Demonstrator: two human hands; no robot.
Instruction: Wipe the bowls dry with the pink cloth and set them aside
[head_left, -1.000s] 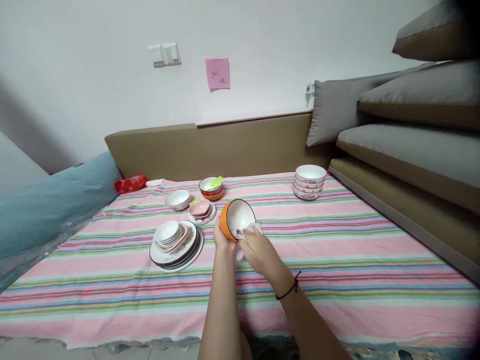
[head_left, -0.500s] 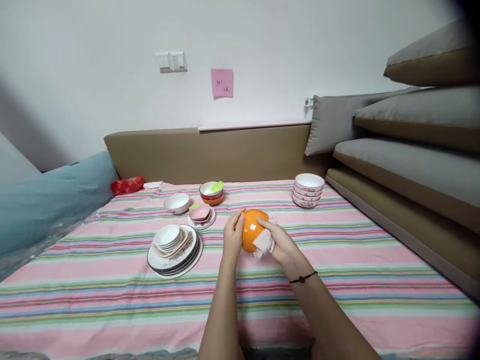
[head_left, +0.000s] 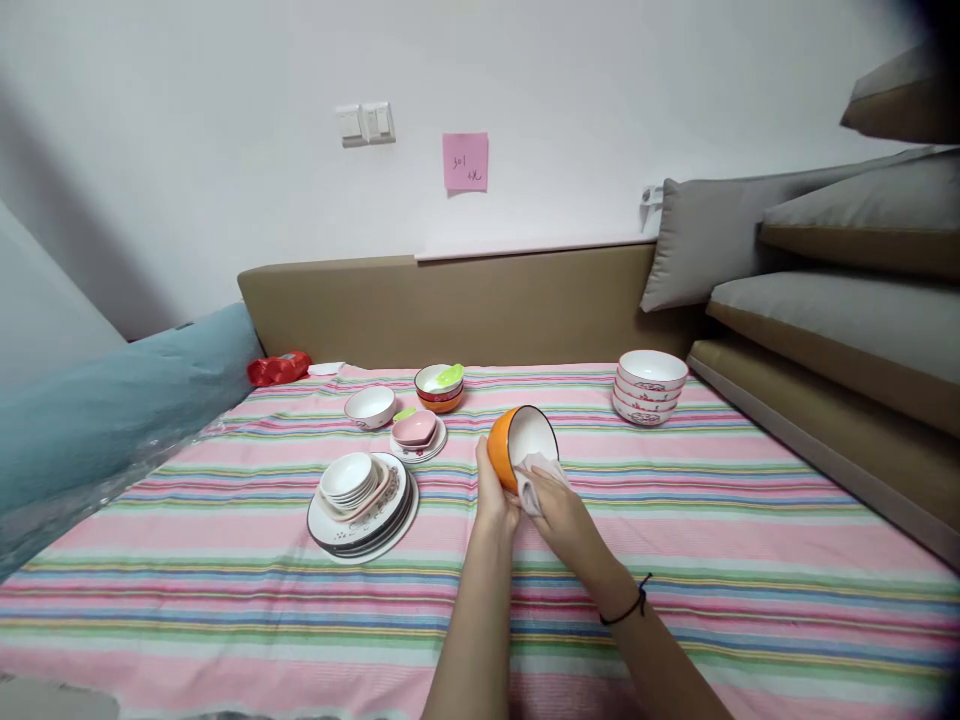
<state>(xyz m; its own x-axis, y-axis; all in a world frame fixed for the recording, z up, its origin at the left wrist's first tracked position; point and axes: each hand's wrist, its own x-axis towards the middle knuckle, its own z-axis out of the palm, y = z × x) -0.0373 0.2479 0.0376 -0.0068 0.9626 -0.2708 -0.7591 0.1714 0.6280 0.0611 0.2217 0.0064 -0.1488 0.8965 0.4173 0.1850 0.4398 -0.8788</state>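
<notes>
An orange bowl (head_left: 501,452) with a white inside and dark rim is held in the air above the striped cloth, tilted so that its mouth faces right. My left hand (head_left: 495,492) grips it from the left and below, some of its fingers hidden under the bowl. My right hand (head_left: 553,505) is closed on a pale cloth (head_left: 529,488), pressed against the bowl's lower rim and inside. A dark cord bracelet circles the right wrist.
Left: stacked plates (head_left: 328,528) topped by small white bowls (head_left: 349,474), a pink dish (head_left: 414,429) on small plates, a white bowl (head_left: 370,407) and stacked coloured bowls (head_left: 439,398). Right: stacked white bowls (head_left: 646,400) near piled cushions (head_left: 840,330). A red package (head_left: 279,369) lies at back left.
The orange bowl has turned from showing its outside to showing its white inside. My right hand has brought the cloth to the bowl's rim. The view has shifted slightly left.
</notes>
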